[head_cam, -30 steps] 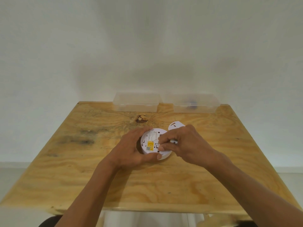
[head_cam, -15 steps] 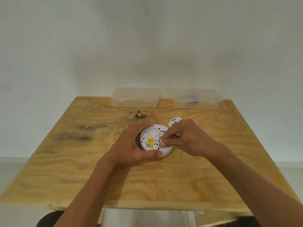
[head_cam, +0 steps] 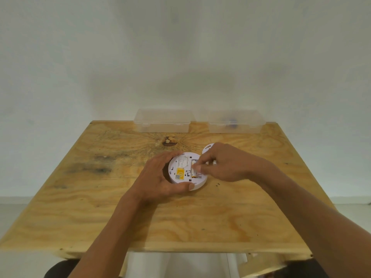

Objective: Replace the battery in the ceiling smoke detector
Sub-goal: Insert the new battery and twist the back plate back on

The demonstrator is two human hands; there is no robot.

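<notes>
Detector (head_cam: pixel 181 173) cupped in left grip (head_cam: pixel 160 177), back upward.

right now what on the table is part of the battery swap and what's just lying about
In use: detector, held by left hand; battery under right hand; white cover.
Lying about: left clear box; right clear box, something dark inside.

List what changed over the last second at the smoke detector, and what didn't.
The right hand drew its fingertips back off the yellow label, uncovering a battery in its slot; they now pinch at it. Whether it is going in or out is unclear. The left hand still cups the smoke detector on the table. The white cover and clear boxes stayed put.
</notes>
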